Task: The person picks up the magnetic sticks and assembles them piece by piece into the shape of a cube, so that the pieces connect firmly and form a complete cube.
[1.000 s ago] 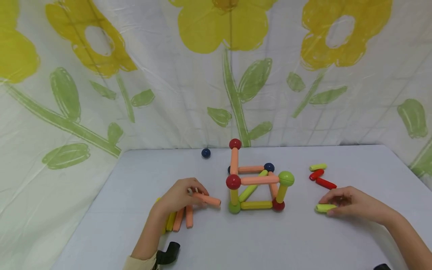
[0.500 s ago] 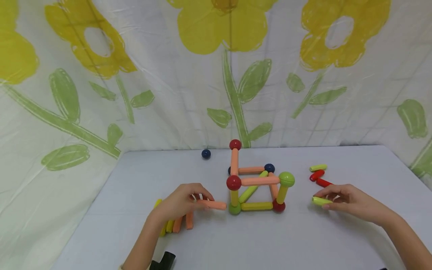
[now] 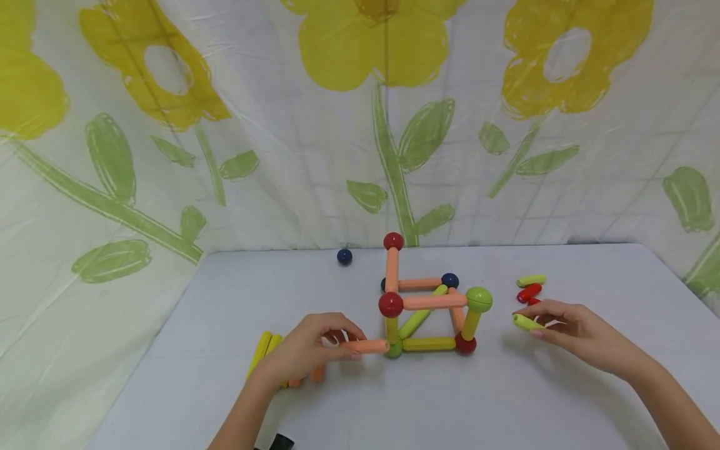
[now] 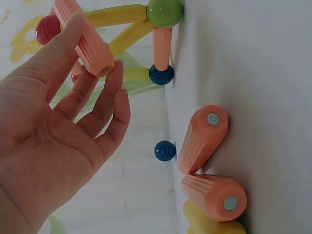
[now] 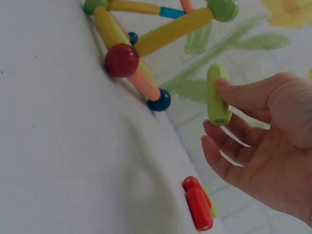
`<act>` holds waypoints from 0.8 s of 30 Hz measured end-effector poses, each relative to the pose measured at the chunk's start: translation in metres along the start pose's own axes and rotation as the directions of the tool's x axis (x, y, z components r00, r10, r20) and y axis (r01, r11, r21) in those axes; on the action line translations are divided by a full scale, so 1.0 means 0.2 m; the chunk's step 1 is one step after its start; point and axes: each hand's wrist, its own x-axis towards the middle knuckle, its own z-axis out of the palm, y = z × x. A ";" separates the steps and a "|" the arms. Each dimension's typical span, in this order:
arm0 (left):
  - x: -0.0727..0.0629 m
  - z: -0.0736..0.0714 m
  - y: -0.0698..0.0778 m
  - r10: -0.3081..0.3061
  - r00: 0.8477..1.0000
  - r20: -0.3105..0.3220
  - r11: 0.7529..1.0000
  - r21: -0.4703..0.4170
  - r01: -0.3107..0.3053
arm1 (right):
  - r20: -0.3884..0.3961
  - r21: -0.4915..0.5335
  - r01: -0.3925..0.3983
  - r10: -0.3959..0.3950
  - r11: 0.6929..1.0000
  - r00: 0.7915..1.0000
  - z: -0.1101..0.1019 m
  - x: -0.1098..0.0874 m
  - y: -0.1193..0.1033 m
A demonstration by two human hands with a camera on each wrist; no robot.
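Observation:
My left hand (image 3: 317,344) pinches an orange magnetic rod (image 3: 368,345) between thumb and fingers, lifted just left of a frame of rods and balls. In the left wrist view the same orange rod (image 4: 88,43) slants upward. My right hand (image 3: 582,334) pinches a short lime-green rod (image 3: 527,322) above the table, right of the frame; in the right wrist view this green rod (image 5: 218,97) stands nearly upright. The frame has a front red ball (image 3: 390,304), a light-green ball (image 3: 479,299) joined to it by an orange rod, and a higher red ball (image 3: 393,241).
Yellow rods (image 3: 260,353) and orange rods (image 4: 214,197) lie under and beside the left hand. A loose blue ball (image 3: 345,257) sits near the back edge. Short red rods (image 3: 529,292) and another lime rod (image 3: 531,280) lie at the right. Behind hangs a flowered cloth (image 3: 304,156).
My left hand has moved right with the orange rod, toward the frame. My right hand has risen off the table and shifted left, carrying the lime-green rod. The frame stands unchanged.

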 end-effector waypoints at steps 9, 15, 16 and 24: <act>0.00 0.04 0.06 0.045 0.998 -0.052 0.999 0.013 -0.044 | -0.021 -0.003 -0.030 0.030 1.000 0.999 0.01 -0.01 -0.17; -0.01 0.07 0.13 0.085 0.991 -0.099 0.996 0.047 -0.081 | 0.001 0.008 0.023 -0.023 1.000 1.000 0.07 -0.02 -0.31; -0.01 0.08 0.15 0.087 0.991 -0.103 0.995 0.047 -0.082 | -0.001 0.010 0.045 -0.045 0.999 0.999 0.08 -0.02 -0.33; -0.01 0.15 0.19 0.074 0.990 -0.124 0.996 0.056 -0.068 | -0.003 0.073 0.194 -0.194 0.978 0.981 0.22 0.02 -0.41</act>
